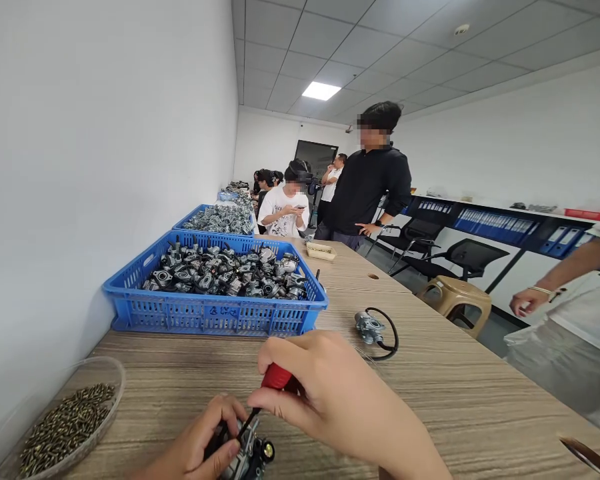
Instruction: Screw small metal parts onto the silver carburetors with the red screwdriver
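Observation:
My right hand (315, 393) is closed around the red handle of a screwdriver (276, 377). The dark shaft slants down and left to a metal carburetor (245, 453) on the table's near side. My left hand (205, 440) grips that carburetor from the left, thumb and fingers around its body. A round brass-coloured part shows on the carburetor's right side. My fingers hide much of it, and the exact spot where the screwdriver tip meets it is hard to make out. Beyond my right hand lies another carburetor (370, 327) with a black hose looped from it.
A blue crate (220, 313) full of carburetors stands ahead, with another crate (180, 221) behind. At lower left is a clear tub (120, 390) of small screws. A small tray (321, 248) sits farther back. People stand and sit beyond; a person's arm (560, 283) is at right.

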Available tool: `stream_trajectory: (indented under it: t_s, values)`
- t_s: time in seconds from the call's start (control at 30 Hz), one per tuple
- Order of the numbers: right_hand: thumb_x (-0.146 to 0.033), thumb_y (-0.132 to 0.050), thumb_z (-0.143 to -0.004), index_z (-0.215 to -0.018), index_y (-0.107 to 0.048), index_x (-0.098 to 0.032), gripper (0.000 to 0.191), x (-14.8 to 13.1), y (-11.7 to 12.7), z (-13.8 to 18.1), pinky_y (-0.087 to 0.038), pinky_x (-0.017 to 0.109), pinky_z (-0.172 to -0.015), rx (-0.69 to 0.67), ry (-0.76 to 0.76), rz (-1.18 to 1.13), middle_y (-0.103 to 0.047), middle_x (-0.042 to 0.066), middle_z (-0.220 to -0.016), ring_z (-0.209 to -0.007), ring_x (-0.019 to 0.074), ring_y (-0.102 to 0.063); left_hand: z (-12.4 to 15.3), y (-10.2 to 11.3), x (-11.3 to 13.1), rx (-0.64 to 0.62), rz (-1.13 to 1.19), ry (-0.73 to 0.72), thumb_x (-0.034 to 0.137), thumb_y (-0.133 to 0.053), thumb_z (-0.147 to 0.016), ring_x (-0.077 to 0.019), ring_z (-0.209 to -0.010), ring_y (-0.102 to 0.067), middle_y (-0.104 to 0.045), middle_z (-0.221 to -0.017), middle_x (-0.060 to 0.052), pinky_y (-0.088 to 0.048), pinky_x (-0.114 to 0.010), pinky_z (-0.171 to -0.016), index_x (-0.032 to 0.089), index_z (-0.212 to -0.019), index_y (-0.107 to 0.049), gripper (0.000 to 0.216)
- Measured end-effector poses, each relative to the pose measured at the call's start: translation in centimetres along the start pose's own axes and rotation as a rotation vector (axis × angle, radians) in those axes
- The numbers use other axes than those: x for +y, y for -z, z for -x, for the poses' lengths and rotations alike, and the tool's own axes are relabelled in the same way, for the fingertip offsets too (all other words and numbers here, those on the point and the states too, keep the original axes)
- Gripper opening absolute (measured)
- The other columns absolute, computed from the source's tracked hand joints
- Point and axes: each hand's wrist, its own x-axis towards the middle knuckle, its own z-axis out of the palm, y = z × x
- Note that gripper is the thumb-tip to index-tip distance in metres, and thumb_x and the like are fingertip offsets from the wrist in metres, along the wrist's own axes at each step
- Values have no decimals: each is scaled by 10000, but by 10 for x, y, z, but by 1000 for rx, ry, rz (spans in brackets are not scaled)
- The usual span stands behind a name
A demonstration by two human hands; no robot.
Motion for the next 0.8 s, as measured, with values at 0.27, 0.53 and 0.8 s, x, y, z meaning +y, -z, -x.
stream_trajectory:
  t_s: [0.27, 0.53, 0.8]
  values:
    - [-209, -680, -955, -1160, -581, -237, 229, -6, 3, 3, -472, 345, -768, -38, 22, -108, -751, 30, -1062, -914, 220, -698, 3, 0, 18, 67, -29, 92, 550, -564, -1102, -240, -1030, -550, -583, -1126, -62, -471, -357, -939, 239, -1215, -515, 335]
    - [-254, -618, -1080, -1107, -572, -232, 58, -3, 0, -3, -430, 301, -675, -93, 98, -158, -730, 15, -1017, -786, 164, -628, 1, 3, 29, 82, -92, 107, 458, -654, -1064, -306, -1180, -590, -651, -1238, -97, -491, -434, -1090, 247, -1372, -618, 375]
    - [-196, -595, -1064, -1100, -516, -241, 97, 8, 13, 8, -429, 302, -725, -26, 59, -159, -690, -6, -977, -788, 157, -591, -2, 10, 36, 46, -88, 104, 453, -677, -1073, -314, -1190, -614, -711, -1206, -103, -454, -488, -1109, 284, -1390, -731, 363]
